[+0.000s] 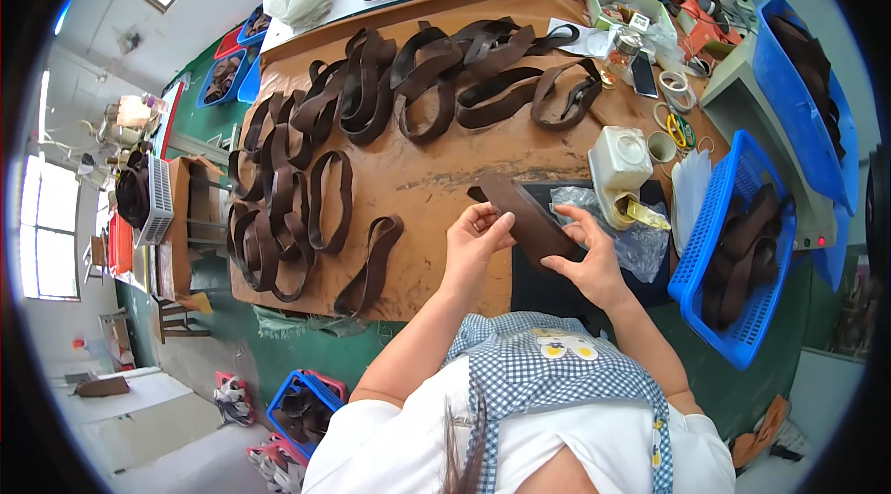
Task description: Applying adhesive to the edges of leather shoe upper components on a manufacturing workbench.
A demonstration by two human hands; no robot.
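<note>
Between my two hands is a wide dark brown leather-like strap (522, 215), held slanting above the near side of the table. My left hand (478, 239) pinches its left edge between thumb and fingertips. Around its lower right end, my right hand (594, 262) closes with the thumb below and the fingers above. Below lies a black mat (549, 290), with a crumpled clear plastic bag (640, 251) beside a small white machine (620, 160). Several looped brown straps (367, 90) cover the far and left parts of the brown tabletop (436, 215); a single strap loop (371, 266) lies nearest my left arm.
At the right stands a blue basket (687, 285) of brown straps, with another blue basket (775, 20) beyond it. Yellow-handled scissors (682, 132), tape rolls (676, 84) and a phone (644, 74) lie on the table's right side. A blue basket (316, 389) sits on the floor behind left.
</note>
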